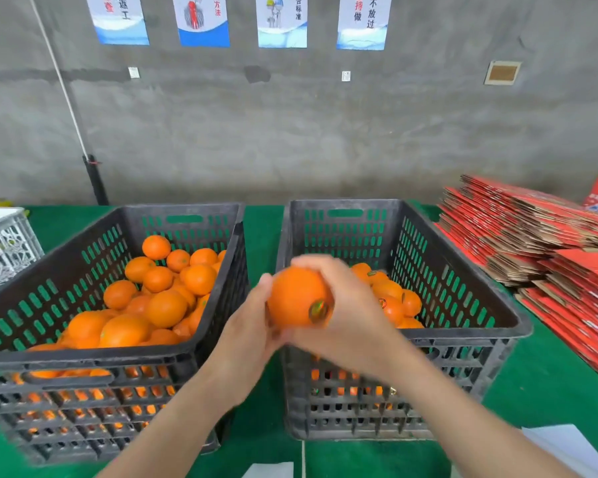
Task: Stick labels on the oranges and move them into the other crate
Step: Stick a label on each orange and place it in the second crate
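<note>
Hands together on one orange point(296, 294): left hand point(251, 326) cups it, right hand point(349, 312) wraps it, motion-blurred | label point(320, 310) unreadable | crate point(428, 257) behind hands, its fruit point(390, 291) partly hidden

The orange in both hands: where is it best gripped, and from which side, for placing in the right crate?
Probably from above, like the right hand: fingers over the bare round top of the orange, thumb clear of the label on its near lower side.

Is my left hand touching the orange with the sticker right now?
Touching. Head view shows the left hand cupping the orange from the left, thumb against its peel.
</note>
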`<state>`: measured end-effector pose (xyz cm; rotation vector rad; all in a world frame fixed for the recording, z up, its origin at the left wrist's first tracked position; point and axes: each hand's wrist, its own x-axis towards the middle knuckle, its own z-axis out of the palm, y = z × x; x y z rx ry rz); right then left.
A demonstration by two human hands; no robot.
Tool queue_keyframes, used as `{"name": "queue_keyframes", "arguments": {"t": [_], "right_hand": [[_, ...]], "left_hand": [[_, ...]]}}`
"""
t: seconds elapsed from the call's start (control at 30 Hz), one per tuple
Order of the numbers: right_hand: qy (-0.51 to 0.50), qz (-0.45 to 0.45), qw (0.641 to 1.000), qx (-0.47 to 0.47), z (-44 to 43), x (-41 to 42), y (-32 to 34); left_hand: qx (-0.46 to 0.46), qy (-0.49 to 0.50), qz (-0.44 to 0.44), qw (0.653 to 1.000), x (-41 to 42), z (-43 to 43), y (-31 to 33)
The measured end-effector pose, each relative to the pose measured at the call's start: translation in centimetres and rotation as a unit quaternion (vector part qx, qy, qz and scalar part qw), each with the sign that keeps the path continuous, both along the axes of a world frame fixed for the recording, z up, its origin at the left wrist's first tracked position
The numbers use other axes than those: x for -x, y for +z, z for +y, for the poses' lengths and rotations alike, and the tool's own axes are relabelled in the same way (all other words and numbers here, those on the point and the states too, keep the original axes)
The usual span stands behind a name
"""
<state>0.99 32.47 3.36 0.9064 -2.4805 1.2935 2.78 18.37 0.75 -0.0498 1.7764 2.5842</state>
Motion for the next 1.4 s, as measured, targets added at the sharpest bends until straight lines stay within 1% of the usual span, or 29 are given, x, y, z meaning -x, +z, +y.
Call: {"name": "queue_keyframes", "arguments": {"t": [0.07,0.1,0.13,0.2,0.23,0.27,0.3,0.37,0.53,0.67,0.73,0.8,0.87,0.9,0.97,1.03,1.07,1.13,1.17,1.2,1.23,1.27,1.3,1.33,1.37,1.4], "right_hand": [[-0.059,-0.002,0.998,0.015,0.5,5.1,1.3],[-0.086,-0.009,0.996,0.003,0.6,8.4,1.6],[-0.106,-0.027,0.994,-0.026,0.7,11.8,1.6],[-0.126,-0.086,0.981,-0.119,0.6,17.9,0.5],[-0.133,-0.110,0.968,-0.180,0.6,20.4,-0.6],[-0.144,-0.128,0.952,-0.239,0.5,22.6,-1.8],[-0.156,-0.140,0.934,-0.289,0.5,24.2,-3.0],[-0.161,-0.151,0.911,-0.348,0.2,26.4,-5.2],[-0.122,-0.169,0.881,-0.424,-0.6,28.6,-8.6],[-0.127,-0.194,0.860,-0.455,-1.8,29.0,-10.6],[-0.154,-0.177,0.847,-0.477,-2.4,28.6,-10.2],[-0.174,-0.134,0.846,-0.486,-2.8,28.1,-8.7],[-0.182,-0.100,0.860,-0.466,-3.4,27.2,-6.4],[-0.183,-0.080,0.876,-0.438,-3.8,26.7,-5.0],[-0.182,-0.021,0.925,-0.332,-4.9,25.0,-2.3],[-0.163,0.068,0.966,-0.191,-6.2,22.4,-0.1],[-0.141,0.110,0.975,-0.133,-6.9,20.7,0.8],[-0.079,0.170,0.981,-0.056,-8.3,16.8,1.8],[-0.046,0.184,0.981,-0.033,-8.9,14.8,1.7],[-0.015,0.186,0.982,-0.021,-9.6,12.9,1.5],[0.014,0.179,0.983,-0.024,-10.2,11.2,1.1],[0.043,0.167,0.984,-0.039,-10.9,9.7,0.5],[0.073,0.154,0.983,-0.067,-11.6,8.4,-0.1],[0.102,0.143,0.979,-0.104,-12.3,7.3,-0.8],[0.126,0.134,0.972,-0.144,-13.1,6.5,-1.5],[0.141,0.124,0.965,-0.184,-13.8,5.9,-2.1]], "left_hand": [[0.081,0.028,0.030,0.996,2.8,0.6,0.5],[0.131,0.040,0.046,0.989,3.9,0.8,0.4],[0.199,0.049,0.069,0.976,5.0,0.9,0.0],[0.356,0.068,0.101,0.927,6.3,0.9,-1.0],[0.433,0.078,0.117,0.890,6.7,0.7,-1.6],[0.484,0.079,0.131,0.861,6.8,0.5,-2.0],[0.506,0.073,0.143,0.848,7.0,0.2,-2.3],[0.534,0.072,0.162,0.826,7.2,-0.1,-2.8],[0.536,0.074,0.184,0.820,7.3,-0.4,-3.3],[0.536,0.073,0.186,0.820,7.3,-0.5,-3.3],[0.537,0.071,0.191,0.818,7.2,-0.5,-3.3],[0.538,0.070,0.195,0.817,7.2,-0.4,-3.3],[0.539,0.069,0.197,0.816,7.1,-0.4,-3.3],[0.539,0.069,0.195,0.816,7.1,-0.4,-3.3],[0.533,0.069,0.184,0.823,7.1,-0.3,-3.3],[0.514,0.062,0.165,0.840,6.9,-0.3,-2.9],[0.495,0.055,0.151,0.854,6.8,-0.4,-2.6],[0.450,0.054,0.131,0.882,6.2,-1.5,-1.7],[0.441,0.066,0.133,0.885,5.8,-2.7,-1.3],[0.446,0.088,0.141,0.880,5.5,-4.3,-1.0],[0.459,0.117,0.151,0.868,5.2,-6.3,-0.8],[0.485,0.147,0.154,0.848,5.1,-8.6,-0.6],[0.530,0.172,0.135,0.819,4.9,-11.3,-0.3],[0.590,0.181,0.083,0.782,4.9,-14.0,-0.3],[0.658,0.166,0.010,0.735,5.0,-16.7,-0.3],[0.714,0.125,-0.068,0.685,4.9,-19.1,-0.5]]}}
